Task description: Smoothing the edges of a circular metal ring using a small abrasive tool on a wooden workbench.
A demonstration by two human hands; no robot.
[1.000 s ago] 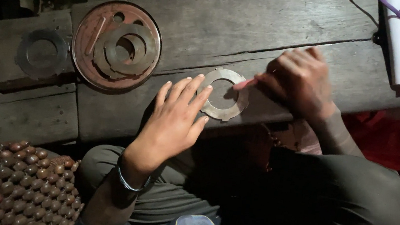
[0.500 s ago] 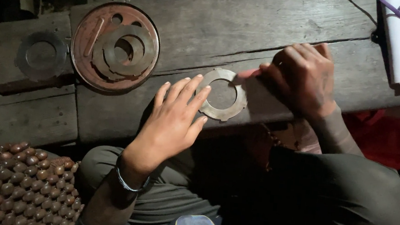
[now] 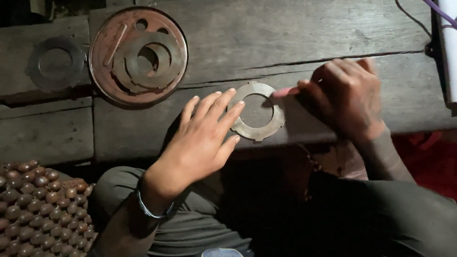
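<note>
Head view: we are looking down at a worn wooden surface (image 3: 316,25). Our left hand (image 3: 203,137) lies flat, fingers spread, its fingertips pressing the near-left edge of a flat metal ring (image 3: 256,111) with a notched rim; this grip is apart, pinning rather than clasping. Our right hand (image 3: 346,95) has its grip together, clamped on a slim pink marker (image 3: 283,91) whose tip meets the ring's upper-right inner edge. The ring lies flat near the surface's front edge, between both hands. Farther left rests a rusty round plate (image 3: 107,55) carrying smaller rings (image 3: 151,59), and beside it a dark ring (image 3: 56,64). Bottom left, rows of brown beads (image 3: 19,209). A thin bangle (image 3: 149,210) circles the left wrist.
</note>
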